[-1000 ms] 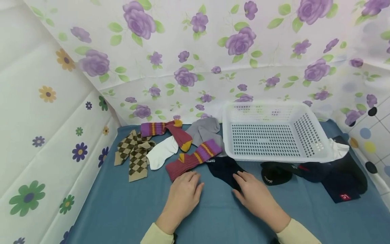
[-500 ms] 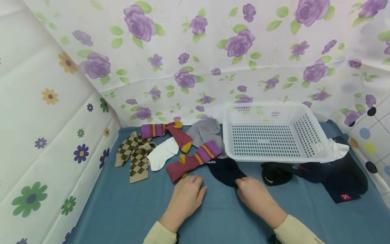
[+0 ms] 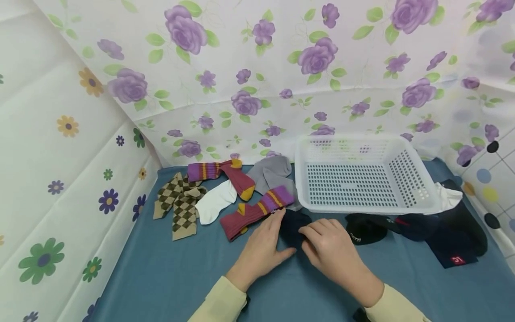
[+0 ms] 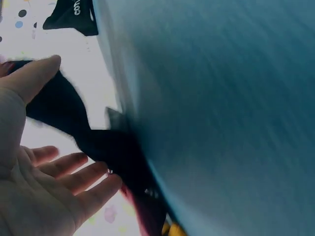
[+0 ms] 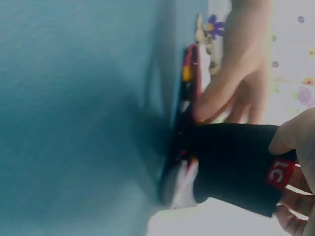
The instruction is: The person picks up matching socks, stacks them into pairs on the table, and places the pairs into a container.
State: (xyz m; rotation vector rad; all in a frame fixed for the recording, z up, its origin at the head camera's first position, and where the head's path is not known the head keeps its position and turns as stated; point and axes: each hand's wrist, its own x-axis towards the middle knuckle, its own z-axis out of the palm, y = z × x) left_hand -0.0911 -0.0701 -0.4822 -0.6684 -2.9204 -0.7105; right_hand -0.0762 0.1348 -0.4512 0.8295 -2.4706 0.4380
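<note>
A dark navy sock (image 3: 293, 229) lies partly lifted between the two hands in the head view. My right hand (image 3: 335, 256) pinches its cuff end. In the right wrist view the raised cuff of the sock (image 5: 234, 164) shows a red label beside the thumb and fingers of the right hand (image 5: 301, 147). My left hand (image 3: 261, 250) is at the sock's left side, fingers stretched out and thumb spread. The left wrist view shows the left hand (image 4: 44, 191) palm-side, fingertips close to the sock (image 4: 61, 105); whether they touch it, I cannot tell.
A white plastic basket (image 3: 299, 179) stands behind the hands. Striped maroon-purple socks (image 3: 257, 212), a white sock (image 3: 216, 202), argyle socks (image 3: 184, 214) and grey socks (image 3: 267, 172) lie to the left. More dark socks (image 3: 450, 239) and a white sock (image 3: 447, 197) lie right.
The right hand has pinched the navy sock's near end and raised it, moving slightly left. The left hand has moved right and forward, from the striped sock to the navy sock's side.
</note>
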